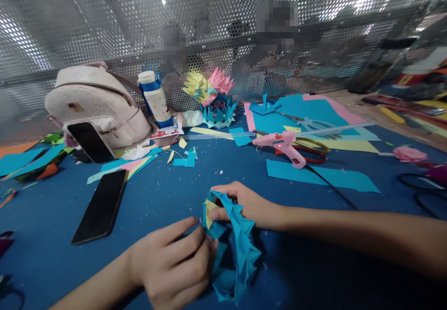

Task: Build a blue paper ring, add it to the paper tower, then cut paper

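A ring of folded blue paper points, an origami ring (240, 240), is tilted up on edge at the front of the blue table. My right hand (244, 203) grips its upper rim, with the thumb inside against a pale yellow folded piece (210, 213). My left hand (178, 259) is at the ring's left side, fingers curled and pressed against the blue paper; the thumb is mostly hidden. Beyond my right hand, a pink hot glue gun (284, 146) lies on the table, a long glue stick coming out of its back.
A black phone (101, 207) lies flat at left; another phone (91, 142) leans on a white backpack (91, 100). Behind stand a bottle (155, 98) and finished paper flowers (218, 110). Scissors (314, 144), a blue strip (321, 177), paper sheets (314, 110) and a cord lie right.
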The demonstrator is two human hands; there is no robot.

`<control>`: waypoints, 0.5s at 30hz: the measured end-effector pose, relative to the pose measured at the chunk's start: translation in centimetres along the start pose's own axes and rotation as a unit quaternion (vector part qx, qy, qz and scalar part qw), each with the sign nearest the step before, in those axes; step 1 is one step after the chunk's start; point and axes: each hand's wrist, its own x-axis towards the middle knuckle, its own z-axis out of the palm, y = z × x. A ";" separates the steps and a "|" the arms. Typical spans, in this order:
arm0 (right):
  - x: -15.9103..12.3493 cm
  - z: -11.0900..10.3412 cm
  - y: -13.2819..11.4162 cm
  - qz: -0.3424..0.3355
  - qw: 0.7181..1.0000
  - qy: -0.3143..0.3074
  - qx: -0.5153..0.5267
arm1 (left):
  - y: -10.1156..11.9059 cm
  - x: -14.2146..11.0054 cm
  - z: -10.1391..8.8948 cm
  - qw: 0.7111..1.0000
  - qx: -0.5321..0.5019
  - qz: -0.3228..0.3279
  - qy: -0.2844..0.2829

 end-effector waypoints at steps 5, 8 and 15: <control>0.0 -0.1 -0.1 0.001 1.000 -0.011 -0.022 | -0.2 0.0 -0.2 1.000 -0.001 0.008 -0.013; 0.0 -0.2 -0.1 -0.005 0.999 -0.014 -0.039 | -0.3 -0.4 0.0 1.000 -0.009 -0.003 -0.005; 0.0 -0.2 -0.3 -0.014 0.999 -0.013 -0.045 | -0.5 -0.7 0.0 0.999 -0.037 -0.022 -0.034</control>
